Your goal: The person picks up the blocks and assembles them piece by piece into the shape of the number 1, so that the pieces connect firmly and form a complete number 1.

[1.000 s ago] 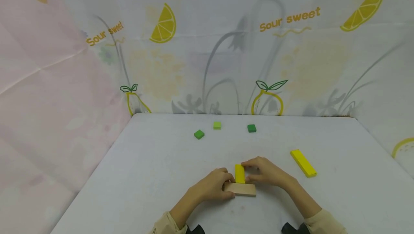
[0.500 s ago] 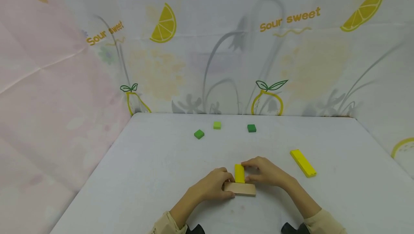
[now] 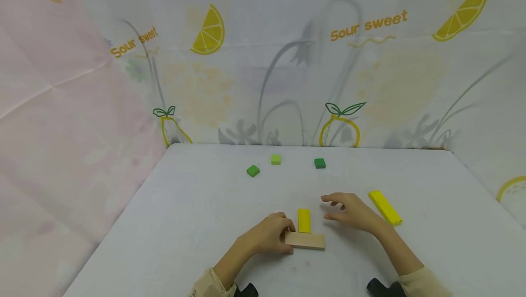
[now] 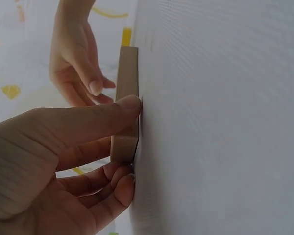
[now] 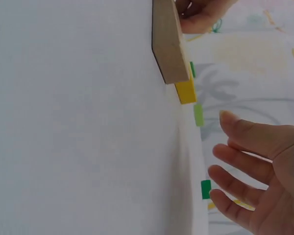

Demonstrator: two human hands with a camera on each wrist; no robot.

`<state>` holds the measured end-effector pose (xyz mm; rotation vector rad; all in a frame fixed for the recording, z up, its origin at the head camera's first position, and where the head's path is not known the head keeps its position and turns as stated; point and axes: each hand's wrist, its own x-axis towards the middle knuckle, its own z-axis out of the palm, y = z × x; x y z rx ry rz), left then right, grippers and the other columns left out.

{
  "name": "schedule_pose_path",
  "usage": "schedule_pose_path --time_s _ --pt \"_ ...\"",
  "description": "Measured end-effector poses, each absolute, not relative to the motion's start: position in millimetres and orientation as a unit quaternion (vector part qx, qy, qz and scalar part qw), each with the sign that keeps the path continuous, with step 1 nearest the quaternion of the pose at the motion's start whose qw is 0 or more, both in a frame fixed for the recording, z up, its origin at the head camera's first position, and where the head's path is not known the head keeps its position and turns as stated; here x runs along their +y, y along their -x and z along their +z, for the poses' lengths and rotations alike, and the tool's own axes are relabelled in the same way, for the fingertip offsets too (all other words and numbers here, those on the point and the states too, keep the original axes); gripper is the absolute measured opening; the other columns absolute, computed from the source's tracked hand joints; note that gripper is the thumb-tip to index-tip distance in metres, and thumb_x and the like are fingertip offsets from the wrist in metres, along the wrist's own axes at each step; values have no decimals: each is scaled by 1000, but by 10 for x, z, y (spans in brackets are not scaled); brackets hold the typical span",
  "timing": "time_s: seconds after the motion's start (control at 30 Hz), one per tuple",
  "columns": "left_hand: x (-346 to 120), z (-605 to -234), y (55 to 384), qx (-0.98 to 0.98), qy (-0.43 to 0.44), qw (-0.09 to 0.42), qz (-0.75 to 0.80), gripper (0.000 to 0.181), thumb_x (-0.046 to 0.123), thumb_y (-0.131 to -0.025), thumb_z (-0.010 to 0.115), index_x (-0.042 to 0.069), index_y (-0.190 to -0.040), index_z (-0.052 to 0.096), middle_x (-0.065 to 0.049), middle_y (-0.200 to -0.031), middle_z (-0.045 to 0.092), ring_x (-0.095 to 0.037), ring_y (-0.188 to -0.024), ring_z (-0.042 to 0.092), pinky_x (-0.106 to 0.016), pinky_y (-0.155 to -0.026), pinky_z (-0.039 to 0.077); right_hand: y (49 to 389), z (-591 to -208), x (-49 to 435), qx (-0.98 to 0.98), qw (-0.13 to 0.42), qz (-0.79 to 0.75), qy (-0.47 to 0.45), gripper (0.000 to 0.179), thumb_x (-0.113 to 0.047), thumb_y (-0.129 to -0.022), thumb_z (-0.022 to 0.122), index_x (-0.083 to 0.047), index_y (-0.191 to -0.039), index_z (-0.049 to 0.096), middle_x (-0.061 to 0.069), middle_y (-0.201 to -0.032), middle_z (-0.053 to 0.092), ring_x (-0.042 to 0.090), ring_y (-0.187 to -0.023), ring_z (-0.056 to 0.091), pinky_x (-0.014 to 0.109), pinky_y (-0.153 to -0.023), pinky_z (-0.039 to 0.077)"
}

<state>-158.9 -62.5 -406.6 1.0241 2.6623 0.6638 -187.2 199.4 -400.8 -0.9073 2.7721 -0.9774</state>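
A plain wooden block (image 3: 308, 241) lies on the white table, its long side across my view. My left hand (image 3: 269, 235) grips its left end, thumb on the near side and fingers behind; in the left wrist view the thumb lies across the wooden block (image 4: 129, 73). A short yellow block (image 3: 304, 221) sits against the far side of the wood, pointing away and forming a T with it. To the right, my right hand (image 3: 349, 212) is held apart from both blocks. Its fingers are spread and hold nothing, as the right wrist view of this hand (image 5: 259, 171) shows.
A longer yellow block (image 3: 385, 207) lies slanted just beyond the right hand. Toward the back of the table (image 3: 197, 196) are a green block (image 3: 253, 170), a light green one (image 3: 276, 159) and a dark green one (image 3: 319, 163). A printed cloth (image 3: 263, 59) hangs behind.
My right hand has let go of the short yellow block and drawn off to the right, its fingers opening. The left hand's thumb has slid slightly left; the blocks stay in place.
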Motion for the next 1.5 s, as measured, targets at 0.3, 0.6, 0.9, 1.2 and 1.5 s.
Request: schedule_pose_path --time_s 0.3,0.6,0.9,1.2,1.5 --pt "-636 -4064 1583 907 -337 109 229 33 18 -70 83 4 -97 69 5 -87 59 0 -74 44 -13 -68 42 1847 -3937 2233 909 -15 -319 269 41 -17 -82 73 5 -114 62 14 -104 67 29 -91 62 36 -74 53" --pt "-669 -4096 1590 900 -344 95 248 31 15 -70 83 4 -96 70 5 -86 58 0 -73 44 -13 -66 41 1798 -3878 2479 923 -57 -306 225 40 -14 -81 73 6 -114 62 16 -106 67 32 -92 62 39 -74 52" --pt "-692 -4135 1591 891 -348 91 277 31 14 -71 82 3 -96 69 6 -85 58 0 -73 46 -13 -68 42 1778 -3898 2774 940 -62 -289 172 44 -15 -80 74 7 -115 61 22 -112 63 36 -94 59 47 -76 51" --pt "-725 -4164 1601 878 -347 96 314 31 13 -71 82 2 -97 69 5 -84 58 1 -74 48 -14 -68 44 1775 -3959 3047 944 -20 -286 163 58 -21 -78 77 8 -122 55 31 -122 54 44 -99 55 54 -76 50" --pt "-776 -4290 1604 855 -340 83 382 33 13 -69 84 1 -96 69 1 -87 62 0 -74 50 -15 -68 46 1765 -3995 3154 943 27 -291 156 65 -21 -76 78 9 -127 50 34 -124 50 47 -104 53 51 -76 50"
